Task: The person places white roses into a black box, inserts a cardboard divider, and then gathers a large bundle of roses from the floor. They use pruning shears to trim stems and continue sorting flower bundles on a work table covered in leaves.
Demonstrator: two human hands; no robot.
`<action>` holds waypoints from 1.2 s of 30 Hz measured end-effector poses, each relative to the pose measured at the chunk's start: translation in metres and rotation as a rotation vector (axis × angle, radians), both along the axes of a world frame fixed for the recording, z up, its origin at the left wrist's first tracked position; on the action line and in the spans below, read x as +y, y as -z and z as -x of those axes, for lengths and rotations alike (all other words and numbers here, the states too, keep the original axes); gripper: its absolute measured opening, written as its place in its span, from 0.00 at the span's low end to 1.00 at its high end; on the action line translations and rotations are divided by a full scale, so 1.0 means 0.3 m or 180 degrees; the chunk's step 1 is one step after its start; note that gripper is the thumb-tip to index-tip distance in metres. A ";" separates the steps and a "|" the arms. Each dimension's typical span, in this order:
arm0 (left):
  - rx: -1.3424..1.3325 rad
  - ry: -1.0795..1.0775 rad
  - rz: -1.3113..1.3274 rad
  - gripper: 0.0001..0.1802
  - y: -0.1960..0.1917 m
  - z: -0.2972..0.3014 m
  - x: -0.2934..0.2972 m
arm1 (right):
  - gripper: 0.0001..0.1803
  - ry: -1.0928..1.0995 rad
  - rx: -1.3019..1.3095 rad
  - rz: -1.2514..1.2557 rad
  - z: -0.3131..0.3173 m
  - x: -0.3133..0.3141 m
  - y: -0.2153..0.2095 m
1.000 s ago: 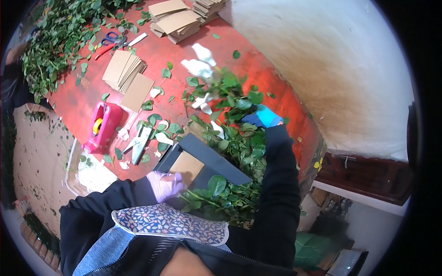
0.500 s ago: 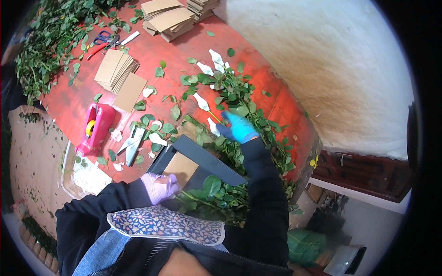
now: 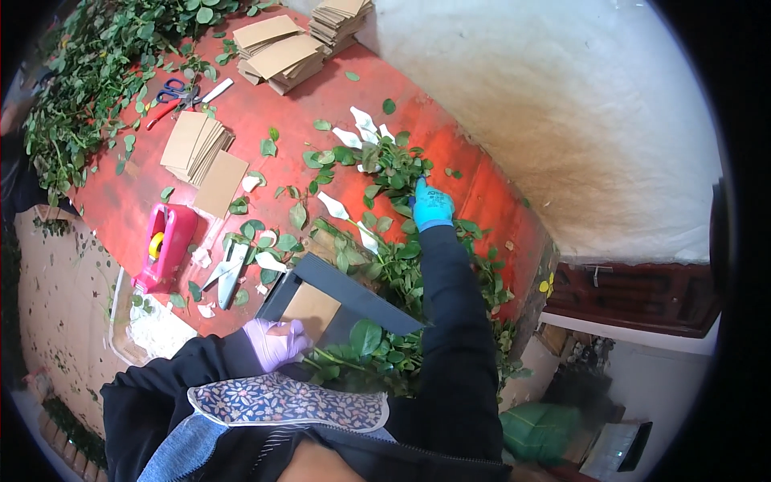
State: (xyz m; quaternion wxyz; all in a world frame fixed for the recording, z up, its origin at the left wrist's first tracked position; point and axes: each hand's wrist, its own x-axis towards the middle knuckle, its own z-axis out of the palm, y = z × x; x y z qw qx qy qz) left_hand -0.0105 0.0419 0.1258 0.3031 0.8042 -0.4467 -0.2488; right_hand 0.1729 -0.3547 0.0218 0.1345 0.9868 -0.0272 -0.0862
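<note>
My left hand (image 3: 277,344), in a lilac glove, is closed round the end of leafy flower stems (image 3: 365,341) at the near edge of a dark grey tray (image 3: 353,299). A piece of brown cardboard (image 3: 312,312) lies in the tray. My right hand (image 3: 433,207), in a turquoise glove, reaches over the red table into a leafy bunch (image 3: 397,169). Its fingers look curled round a stem, partly hidden by leaves. White-wrapped buds (image 3: 363,124) top this bunch. Another white-wrapped bud (image 3: 332,206) lies nearer, left of my right hand.
On the red table (image 3: 265,104) are white-handled scissors (image 3: 230,271), a pink tape dispenser (image 3: 165,247), fanned cardboard pieces (image 3: 193,149), cardboard stacks (image 3: 279,50) and red-handled cutters (image 3: 167,111). A leafy heap (image 3: 88,88) fills the far left. A pale wall (image 3: 554,136) borders the right.
My right hand has moved away from the nearer white-wrapped bud, farther out and slightly right into the leafy bunch. My left hand stays by the tray, still gripping the stems.
</note>
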 end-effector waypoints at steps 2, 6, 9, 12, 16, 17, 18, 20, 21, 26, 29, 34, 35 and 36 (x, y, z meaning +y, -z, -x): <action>0.1042 -0.0316 0.0031 0.10 0.003 0.001 -0.001 | 0.26 0.0039 -0.0110 -0.0009 -0.021 -0.030 -0.026; 0.0131 -0.0019 -0.0196 0.14 0.056 0.012 0.026 | 0.17 -0.0533 -0.0809 -0.0931 0.000 -0.017 -0.286; 0.0238 -0.0061 -0.0112 0.14 0.055 0.010 0.023 | 0.20 -0.0469 -0.0716 -0.2127 -0.003 -0.140 -0.369; 0.0001 0.0091 0.0000 0.14 0.025 -0.013 0.015 | 0.21 0.0007 -0.0874 -0.1036 -0.018 -0.177 -0.401; -0.0285 0.0199 -0.0136 0.15 0.026 -0.013 0.008 | 0.22 0.0253 -0.1327 -0.1733 -0.020 -0.192 -0.404; -0.0256 0.0183 -0.0155 0.15 0.021 -0.014 0.008 | 0.23 0.0260 -0.1097 -0.1572 -0.022 -0.218 -0.378; -0.0258 0.0104 -0.0231 0.15 -0.004 -0.007 0.028 | 0.23 0.0179 -0.0856 -0.1499 -0.060 -0.195 -0.352; -0.0236 0.0141 -0.0018 0.16 0.021 -0.016 0.007 | 0.22 0.0288 -0.0478 -0.1507 -0.024 -0.237 -0.288; -0.0241 0.0127 -0.0031 0.16 0.022 -0.015 0.008 | 0.22 0.0301 -0.0459 -0.1552 -0.026 -0.221 -0.258; -0.0233 0.0160 -0.0064 0.17 0.034 -0.009 0.015 | 0.38 0.0637 0.0095 -0.2149 -0.036 -0.209 -0.173; -0.0373 0.0146 -0.0078 0.17 0.025 -0.016 0.012 | 0.55 0.0888 0.0434 -0.1184 -0.043 -0.123 -0.135; -0.0238 0.0162 -0.0012 0.16 0.037 -0.014 0.014 | 0.68 0.1277 0.0348 -0.1747 -0.040 -0.135 -0.097; -0.0172 0.0177 0.0013 0.16 0.041 -0.012 0.015 | 0.70 0.1614 0.0546 -0.1846 -0.041 -0.145 -0.092; -0.0136 0.0179 0.0004 0.16 0.041 -0.013 0.012 | 0.70 0.1626 0.0582 -0.1847 -0.040 -0.150 -0.076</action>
